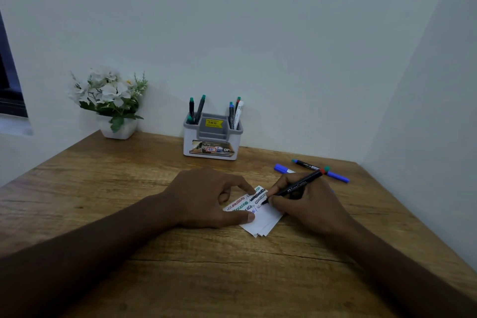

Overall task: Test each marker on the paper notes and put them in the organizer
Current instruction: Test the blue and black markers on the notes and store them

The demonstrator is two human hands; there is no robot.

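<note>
Blue markers (335, 175) lie just behind the writing right hand (307, 204).

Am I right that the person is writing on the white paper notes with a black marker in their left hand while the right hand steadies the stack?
Not quite: in the head view the right hand holds the black marker, and the left hand steadies the white paper notes.

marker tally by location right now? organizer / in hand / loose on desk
In the organizer: 6, namely 3 in the left slot and 3 in the right slot
In the right hand: 1, a black marker, tip on the paper notes
Loose on the desk: 3, two blue and one black
Total: 10
</note>
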